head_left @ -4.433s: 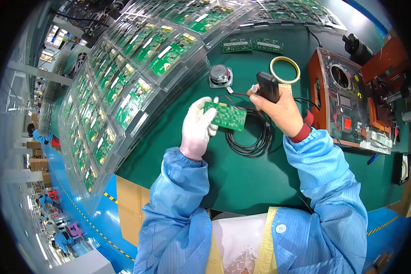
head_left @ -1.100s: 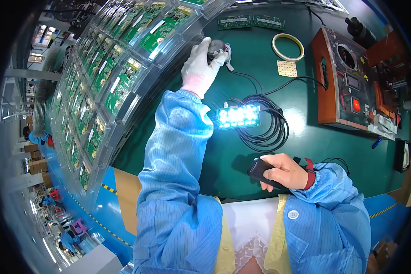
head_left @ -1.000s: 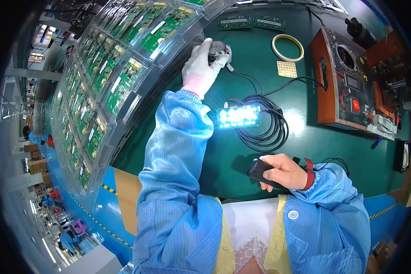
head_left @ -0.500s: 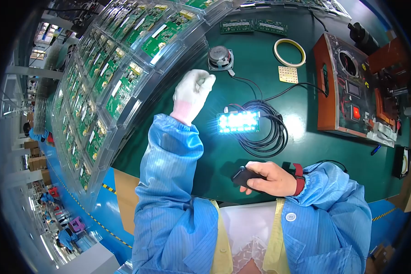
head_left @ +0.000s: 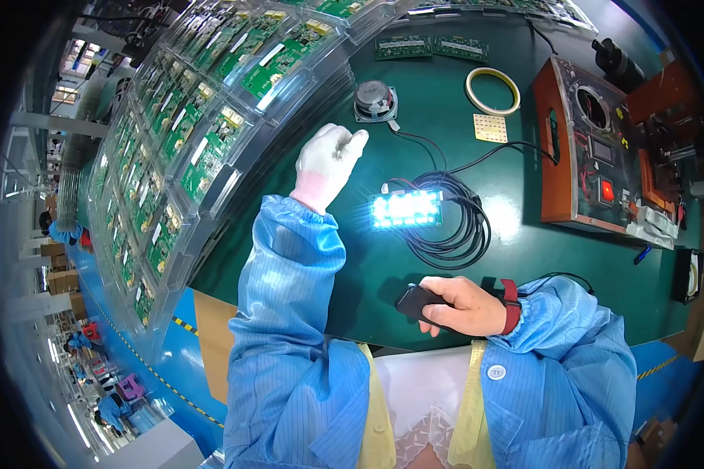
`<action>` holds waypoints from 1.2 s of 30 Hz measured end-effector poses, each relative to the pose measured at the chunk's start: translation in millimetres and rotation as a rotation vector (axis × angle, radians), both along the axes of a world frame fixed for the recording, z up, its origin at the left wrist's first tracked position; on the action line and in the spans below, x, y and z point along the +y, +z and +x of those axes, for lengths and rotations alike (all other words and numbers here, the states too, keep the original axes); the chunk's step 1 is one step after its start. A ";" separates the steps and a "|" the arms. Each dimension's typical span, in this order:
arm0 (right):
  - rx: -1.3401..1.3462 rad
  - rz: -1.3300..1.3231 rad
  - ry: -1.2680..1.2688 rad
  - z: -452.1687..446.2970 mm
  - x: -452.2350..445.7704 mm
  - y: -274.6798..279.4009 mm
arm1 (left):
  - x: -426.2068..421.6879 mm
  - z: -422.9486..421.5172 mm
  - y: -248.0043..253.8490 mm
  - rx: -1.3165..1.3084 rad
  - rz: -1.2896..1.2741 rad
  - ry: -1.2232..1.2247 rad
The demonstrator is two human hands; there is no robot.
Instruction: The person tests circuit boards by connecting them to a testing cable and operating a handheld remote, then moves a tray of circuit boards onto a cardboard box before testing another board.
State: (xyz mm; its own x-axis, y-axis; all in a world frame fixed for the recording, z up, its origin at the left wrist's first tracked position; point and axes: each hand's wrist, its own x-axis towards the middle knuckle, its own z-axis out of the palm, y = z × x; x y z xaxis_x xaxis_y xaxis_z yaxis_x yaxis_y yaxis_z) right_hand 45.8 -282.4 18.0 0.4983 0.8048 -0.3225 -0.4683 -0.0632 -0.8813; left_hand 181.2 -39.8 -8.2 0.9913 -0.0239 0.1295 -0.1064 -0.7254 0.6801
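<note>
My left hand (head_left: 328, 160) wears a white glove and is curled closed above the green mat, just below a round speaker (head_left: 374, 100). What its fingers hold, if anything, is hidden. My right hand (head_left: 465, 305), bare with a red wrist strap (head_left: 511, 307), grips a small black handheld device (head_left: 421, 302) that looks like a remote. Between the hands and farther back, a circuit board with brightly lit LEDs (head_left: 405, 209) lies against a coil of black cable (head_left: 465, 234). A thin wire runs from the speaker toward the coil.
Stacked clear trays of green circuit boards (head_left: 211, 156) rise on the left. An orange test box (head_left: 594, 156) with a lit red switch stands at right. Toward the back lie a tape roll (head_left: 493, 91), a sticker sheet (head_left: 490, 127) and two green boards (head_left: 403, 47).
The view has shifted very slightly. Both hands keep nearly the same pose, and the LED board stays lit.
</note>
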 end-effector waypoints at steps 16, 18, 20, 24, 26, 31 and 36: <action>-0.058 0.033 -0.003 -2.5 -0.2 -2.7 | 0.2 1.2 -2.9 -0.015 0.014 -0.011; -0.079 0.081 0.006 -3.0 -0.6 -3.6 | 0.6 1.0 -3.0 -0.011 0.021 -0.007; -0.069 0.069 0.031 -0.7 -2.3 -2.5 | 0.3 1.4 -1.9 -0.010 0.022 -0.004; -0.029 0.035 0.096 -0.2 -3.0 -2.0 | 0.0 0.0 -1.7 0.003 0.027 -0.001; -0.052 0.077 0.036 -2.4 -1.0 -3.1 | -0.1 0.2 -1.7 -0.002 0.026 0.003; -0.063 0.112 0.039 -2.0 -3.3 -6.8 | -0.1 0.8 -4.3 -0.011 0.027 0.005; -0.009 0.113 0.032 -2.6 -3.0 -6.6 | 0.4 1.6 -4.8 -0.029 0.023 0.004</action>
